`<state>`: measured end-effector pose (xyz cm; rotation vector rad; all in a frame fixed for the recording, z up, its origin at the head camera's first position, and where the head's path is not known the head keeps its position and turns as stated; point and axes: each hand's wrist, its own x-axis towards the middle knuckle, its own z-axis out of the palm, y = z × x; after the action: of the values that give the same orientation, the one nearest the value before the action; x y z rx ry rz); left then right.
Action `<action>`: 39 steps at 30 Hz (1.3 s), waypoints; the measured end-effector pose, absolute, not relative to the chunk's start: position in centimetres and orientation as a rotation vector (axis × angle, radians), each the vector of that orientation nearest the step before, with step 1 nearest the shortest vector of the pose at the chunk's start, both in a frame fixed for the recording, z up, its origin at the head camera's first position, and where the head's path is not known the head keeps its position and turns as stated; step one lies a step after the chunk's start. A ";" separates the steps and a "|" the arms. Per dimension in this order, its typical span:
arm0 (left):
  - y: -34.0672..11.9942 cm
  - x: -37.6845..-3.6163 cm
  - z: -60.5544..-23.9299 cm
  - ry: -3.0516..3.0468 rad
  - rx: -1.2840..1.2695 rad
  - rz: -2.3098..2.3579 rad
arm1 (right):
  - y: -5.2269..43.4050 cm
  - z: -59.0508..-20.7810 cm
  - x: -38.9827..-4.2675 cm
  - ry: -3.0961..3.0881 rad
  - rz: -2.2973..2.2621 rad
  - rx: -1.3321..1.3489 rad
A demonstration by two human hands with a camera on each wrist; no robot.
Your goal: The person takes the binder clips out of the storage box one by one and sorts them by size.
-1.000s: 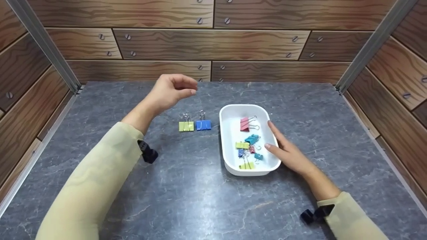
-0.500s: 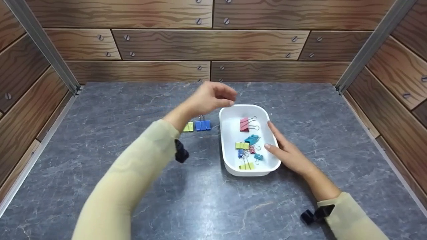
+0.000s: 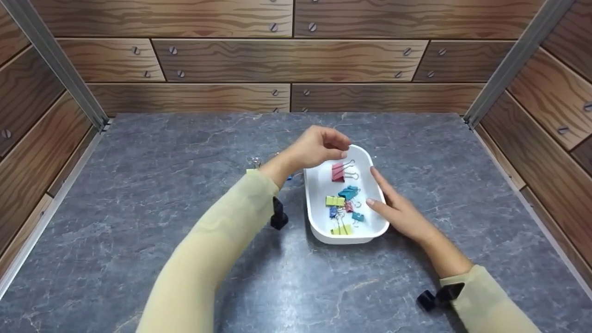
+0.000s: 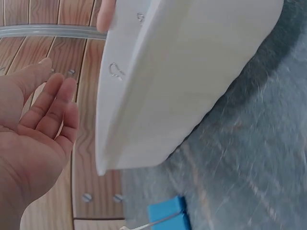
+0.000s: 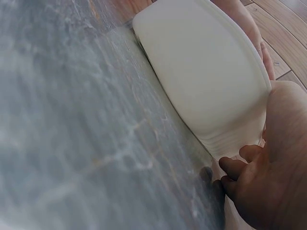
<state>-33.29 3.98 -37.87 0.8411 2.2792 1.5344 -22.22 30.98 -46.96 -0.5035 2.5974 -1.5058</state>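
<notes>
A white plastic container [image 3: 319,231] holds several binder clips. They include a large red binder clip [image 3: 338,173], a teal binder clip [image 3: 347,193] and a yellow-green binder clip [image 3: 335,201]. My left hand [image 3: 319,147] hovers above the container's far left corner, fingers loosely bent and nothing between them; the left wrist view shows its bare palm. My right hand [image 3: 401,213] holds the container's right side, thumb over the rim and fingers along the outer wall. Left of the container lies a blue binder clip [image 4: 168,214], mostly behind my left forearm in the head view.
Another yellow-green binder clip [image 3: 250,171] lies beside the blue one, partly covered by the left sleeve. The grey marbled tabletop [image 3: 152,175] is bounded by wood-patterned walls [image 3: 222,60] at the back and sides, with metal posts at the rear corners.
My left hand has moved right, from above the two loose binder clips to over the container's far end. Its forearm now covers most of those clips. My right hand and the container stay put.
</notes>
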 end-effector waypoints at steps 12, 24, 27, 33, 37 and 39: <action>5.9 -34.1 -40.9 2.248 0.892 1.536 | 31.0 -46.9 -22.2 2.573 -1.512 -0.496; 6.6 -34.4 -41.5 2.292 0.836 1.416 | 31.1 -46.9 -22.1 2.575 -1.511 -0.485; 6.6 -34.4 -41.4 2.286 0.849 1.398 | 31.1 -46.8 -22.1 2.574 -1.508 -0.490; 6.8 -34.4 -41.3 2.315 0.842 1.324 | 31.1 -46.7 -22.0 2.569 -1.514 -0.487; 7.1 -34.3 -41.3 2.353 0.813 1.264 | 31.0 -46.7 -22.0 2.547 -1.539 -0.495; 7.1 -34.2 -41.3 2.365 0.807 1.244 | 31.0 -46.7 -22.0 2.550 -1.539 -0.496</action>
<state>-34.21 7.09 -41.35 0.8068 2.3647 1.2438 -22.03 30.98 -46.74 -0.4960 2.5498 -1.5390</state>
